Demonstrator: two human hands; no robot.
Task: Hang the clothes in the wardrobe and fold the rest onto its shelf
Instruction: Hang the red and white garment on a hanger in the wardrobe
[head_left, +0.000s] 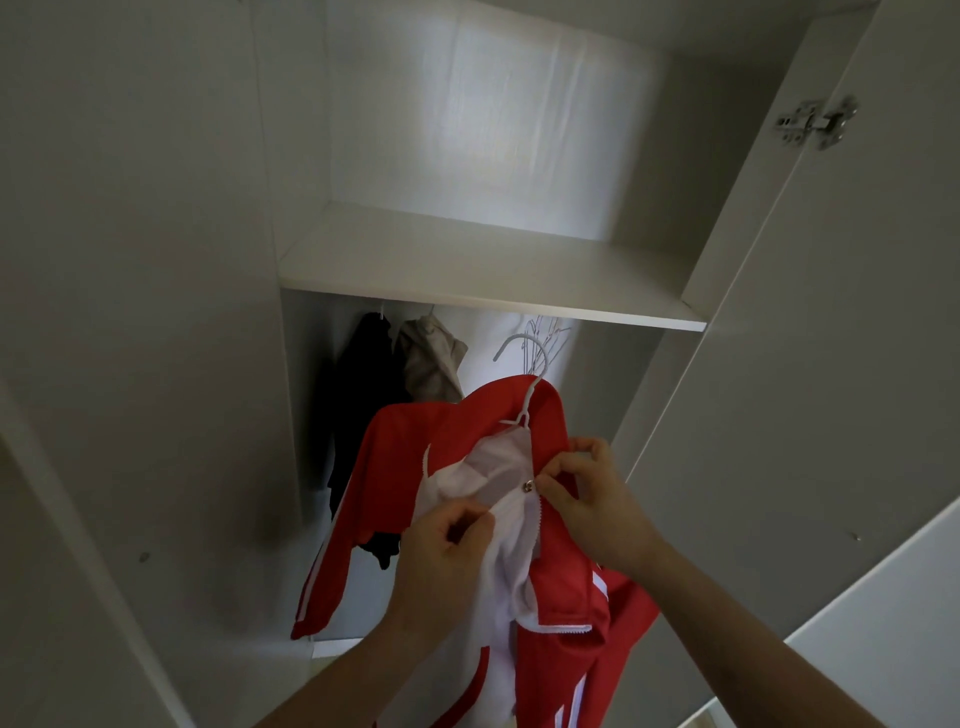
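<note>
Left hand (441, 551): fingers curled, pinching the white inner edge of the jacket front just left of the opening, low in the middle of the view.
Right hand (592, 499): thumb and fingers pinched tight on the red edge right beside a small metal snap (528, 486), so it's basically gripping the jacket's other front edge.
Jacket (410, 447): red track jacket with white lining and white stripes down the sleeves, front hanging open, zipper teeth showing along both edges. It's held up in front of the open wardrobe, below the shelf.
Hanger (530, 384): white one, already inside the jacket's collar, hook sticking up. Can't tell if the hook is on a rail.
Hung clothes: a black garment (358, 395) and a grey one (431, 364) side by side, back left under the shelf.
Spare hangers (543, 332): a bunch of thin ones behind the jacket's hook.
Shelf (483, 270): white board across the wardrobe, above all of it.
Door (810, 312): swung open on the right, metal hinge (815, 122) up top.
</note>
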